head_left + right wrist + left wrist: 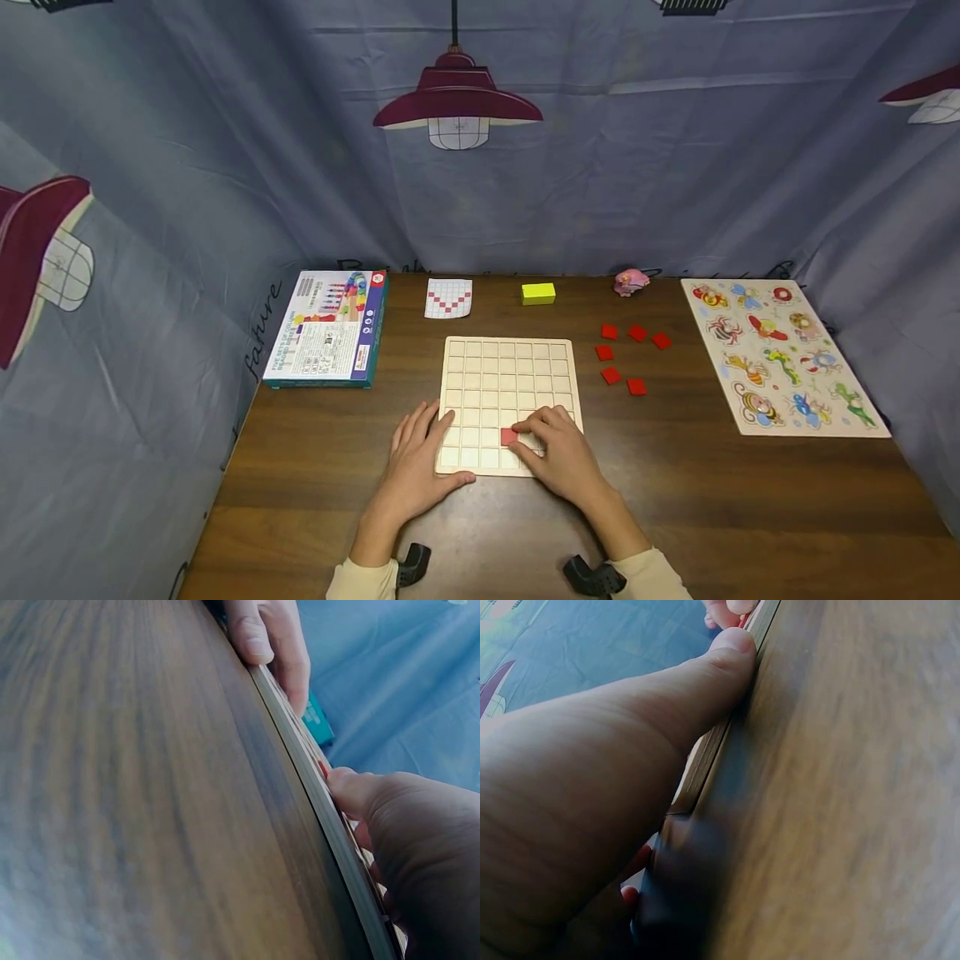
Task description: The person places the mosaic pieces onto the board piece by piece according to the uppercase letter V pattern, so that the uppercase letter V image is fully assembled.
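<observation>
A pale wooden board (507, 364) with a grid of square cells lies flat on the table. Between the thumb and fingers of my right hand (561, 457) is a red square tile (508, 437), pinched low over the board's lower right part. In the right wrist view the tile (323, 769) shows edge-on at the thumb tip, close to the board's surface. My left hand (411, 468) rests at the board's lower left corner, fingers stretched along the left side. Its thumb (731, 646) lies against the front edge.
Several loose red tiles (611, 376) lie right of the board. Behind it are a pattern card (448, 298), a yellow block (537, 293) and a pink figurine (631, 282). A box (326, 329) lies at left, an animal picture board (784, 358) at right. A curtain (600, 183) hangs behind.
</observation>
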Tool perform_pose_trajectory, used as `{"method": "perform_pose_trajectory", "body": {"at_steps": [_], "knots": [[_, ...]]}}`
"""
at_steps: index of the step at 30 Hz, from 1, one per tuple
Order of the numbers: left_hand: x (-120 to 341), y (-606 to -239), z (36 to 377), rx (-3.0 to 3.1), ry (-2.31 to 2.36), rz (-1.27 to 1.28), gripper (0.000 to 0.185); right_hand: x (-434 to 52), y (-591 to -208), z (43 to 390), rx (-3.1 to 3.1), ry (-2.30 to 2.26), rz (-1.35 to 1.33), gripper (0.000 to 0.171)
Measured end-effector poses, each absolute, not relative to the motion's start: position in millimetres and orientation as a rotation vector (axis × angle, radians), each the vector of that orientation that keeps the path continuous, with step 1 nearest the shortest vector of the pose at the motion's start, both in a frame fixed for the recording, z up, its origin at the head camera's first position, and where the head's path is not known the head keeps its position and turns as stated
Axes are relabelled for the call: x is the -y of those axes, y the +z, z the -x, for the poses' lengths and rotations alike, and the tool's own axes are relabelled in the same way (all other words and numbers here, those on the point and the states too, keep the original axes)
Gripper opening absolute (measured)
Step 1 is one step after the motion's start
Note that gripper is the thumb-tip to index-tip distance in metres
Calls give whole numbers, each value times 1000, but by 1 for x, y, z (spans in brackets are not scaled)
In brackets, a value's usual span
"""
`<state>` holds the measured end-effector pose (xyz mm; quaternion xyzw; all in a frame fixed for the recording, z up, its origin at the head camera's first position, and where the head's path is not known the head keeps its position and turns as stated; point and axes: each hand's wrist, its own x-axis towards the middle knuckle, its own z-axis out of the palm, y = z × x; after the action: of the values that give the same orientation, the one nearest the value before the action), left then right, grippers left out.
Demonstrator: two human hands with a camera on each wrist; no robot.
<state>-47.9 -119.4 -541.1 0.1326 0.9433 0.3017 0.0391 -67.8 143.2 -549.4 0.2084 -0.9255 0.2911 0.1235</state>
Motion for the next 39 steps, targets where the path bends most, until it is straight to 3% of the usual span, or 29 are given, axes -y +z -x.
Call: {"method": "perform_pose_trajectory", "body": {"at_steps": [10, 16, 25, 34, 39], "knots": [[119, -539, 48, -2883, 930, -389, 99, -153, -545, 72, 2590, 1071, -597, 30], [119, -539, 47, -2885, 946, -395, 99, -195, -546, 86, 2419, 1251, -301, 28], [120, -542, 47, -2893, 948, -395, 100, -266, -548, 92, 2425, 995, 274, 33], [120, -542, 47, -2884, 943, -390, 99, -274, -554, 93, 2588, 870, 414, 43], [120, -541, 47, -2881, 943, -395, 100, -272, -556, 94, 2626, 810, 438, 37]]}}
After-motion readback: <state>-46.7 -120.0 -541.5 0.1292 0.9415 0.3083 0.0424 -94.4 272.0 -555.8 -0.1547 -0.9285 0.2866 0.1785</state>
